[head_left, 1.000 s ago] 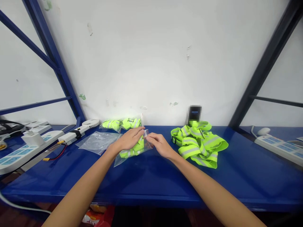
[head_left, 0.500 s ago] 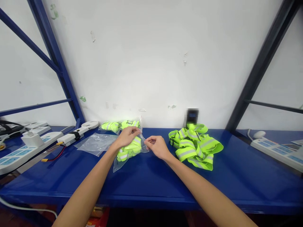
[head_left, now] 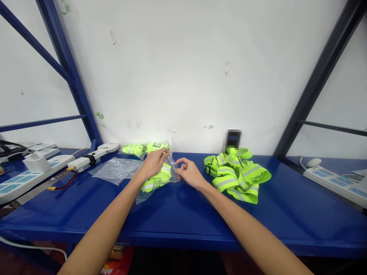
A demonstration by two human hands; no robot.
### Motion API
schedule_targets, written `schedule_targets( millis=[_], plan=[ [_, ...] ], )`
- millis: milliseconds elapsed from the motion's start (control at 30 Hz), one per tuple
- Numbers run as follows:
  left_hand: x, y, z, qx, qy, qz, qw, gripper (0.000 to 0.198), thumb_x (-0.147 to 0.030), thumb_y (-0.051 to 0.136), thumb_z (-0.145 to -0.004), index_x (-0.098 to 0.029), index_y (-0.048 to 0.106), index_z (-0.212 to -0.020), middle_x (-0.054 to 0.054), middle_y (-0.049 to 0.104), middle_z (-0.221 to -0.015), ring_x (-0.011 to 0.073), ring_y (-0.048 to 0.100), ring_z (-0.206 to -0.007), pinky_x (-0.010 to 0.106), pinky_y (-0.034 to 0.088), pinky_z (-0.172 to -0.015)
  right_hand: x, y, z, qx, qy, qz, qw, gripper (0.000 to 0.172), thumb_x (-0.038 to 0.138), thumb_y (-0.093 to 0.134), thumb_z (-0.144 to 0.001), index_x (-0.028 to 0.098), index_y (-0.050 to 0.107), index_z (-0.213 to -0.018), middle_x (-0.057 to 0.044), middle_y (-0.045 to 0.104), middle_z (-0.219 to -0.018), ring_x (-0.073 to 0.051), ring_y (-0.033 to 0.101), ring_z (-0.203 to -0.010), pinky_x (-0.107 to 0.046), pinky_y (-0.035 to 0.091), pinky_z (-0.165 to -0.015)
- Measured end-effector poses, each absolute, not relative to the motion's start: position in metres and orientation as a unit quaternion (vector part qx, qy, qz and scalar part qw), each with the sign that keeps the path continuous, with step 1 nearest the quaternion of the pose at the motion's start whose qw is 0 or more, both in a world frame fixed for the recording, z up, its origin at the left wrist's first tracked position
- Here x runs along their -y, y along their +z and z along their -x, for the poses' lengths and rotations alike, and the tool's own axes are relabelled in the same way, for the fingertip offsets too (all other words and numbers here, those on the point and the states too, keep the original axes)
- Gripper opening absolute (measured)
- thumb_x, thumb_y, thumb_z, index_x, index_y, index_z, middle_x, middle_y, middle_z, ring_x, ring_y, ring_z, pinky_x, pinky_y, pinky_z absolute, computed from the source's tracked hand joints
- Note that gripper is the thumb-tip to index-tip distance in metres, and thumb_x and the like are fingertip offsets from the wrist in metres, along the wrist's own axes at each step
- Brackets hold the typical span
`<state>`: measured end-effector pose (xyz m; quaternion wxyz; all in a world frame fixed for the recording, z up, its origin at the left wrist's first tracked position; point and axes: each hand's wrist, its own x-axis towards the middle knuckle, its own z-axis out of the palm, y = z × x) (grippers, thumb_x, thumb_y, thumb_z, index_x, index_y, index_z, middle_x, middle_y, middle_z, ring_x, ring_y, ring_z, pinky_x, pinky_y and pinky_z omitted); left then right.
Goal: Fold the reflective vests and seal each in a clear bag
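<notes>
A clear plastic bag (head_left: 145,196) lies on the blue table with a folded neon-yellow reflective strap (head_left: 156,179) inside it. My left hand (head_left: 155,162) pinches the bag's open-end edge at its upper part. My right hand (head_left: 189,173) grips the same edge lower down on the right, thumb and forefinger closed on the film. Whether the bag's mouth is sealed I cannot tell. Behind my left hand sit two more bagged reflective straps (head_left: 133,149). To the right of my right hand lies a loose heap of reflective straps (head_left: 235,177) with a black buckle.
Flat clear bags (head_left: 114,170) lie left of my left hand. Farther left are a white handheld fan (head_left: 108,147), a power strip (head_left: 25,179) with a plug, and a red-black cable (head_left: 69,182). Another power strip (head_left: 338,183) is at the right. Blue shelf posts (head_left: 74,80) frame the wall.
Both hands stay at the bag's edge; my right fingers have shifted slightly along it. The view has tilted a little. The straps and flat bags lie as before.
</notes>
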<state>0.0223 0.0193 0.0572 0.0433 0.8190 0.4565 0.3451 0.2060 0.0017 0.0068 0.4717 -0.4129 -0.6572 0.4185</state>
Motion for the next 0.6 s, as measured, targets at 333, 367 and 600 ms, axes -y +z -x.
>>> schedule_targets(
  millis=[333,367,600],
  plan=[
    [-0.014,0.054,-0.032,-0.47,0.311,-0.826,0.005,0.031,-0.037,0.036,-0.095,-0.021,0.061,-0.092,0.001,0.058,-0.063,0.0173,0.053,-0.059,0.026,0.031,-0.058,-0.01,-0.003,-0.204,0.581,0.508,0.433,0.465,0.016,0.027,0.073,-0.066,0.012,0.07,-0.072,0.002,0.057,-0.047,-0.01,0.049,-0.044,-0.025,0.044,-0.049],
    [-0.015,0.054,-0.033,-0.47,0.312,-0.825,0.011,0.032,-0.038,0.036,-0.094,-0.02,0.062,-0.092,0.001,0.058,-0.063,0.0175,0.053,-0.059,0.026,0.031,-0.059,-0.011,-0.004,-0.203,0.582,0.505,0.432,0.469,0.016,0.027,0.073,-0.066,0.012,0.07,-0.072,0.002,0.057,-0.047,-0.011,0.049,-0.044,-0.025,0.044,-0.049],
    [-0.021,0.059,-0.03,-0.481,0.302,-0.815,0.111,0.038,-0.05,0.046,-0.087,-0.017,0.067,-0.086,0.004,0.068,-0.076,0.0196,0.059,-0.069,0.027,0.037,-0.061,-0.007,-0.006,-0.203,0.566,0.524,0.428,0.47,0.018,0.029,0.075,-0.065,0.013,0.072,-0.073,0.003,0.057,-0.047,-0.01,0.049,-0.043,-0.024,0.045,-0.049]
  ],
)
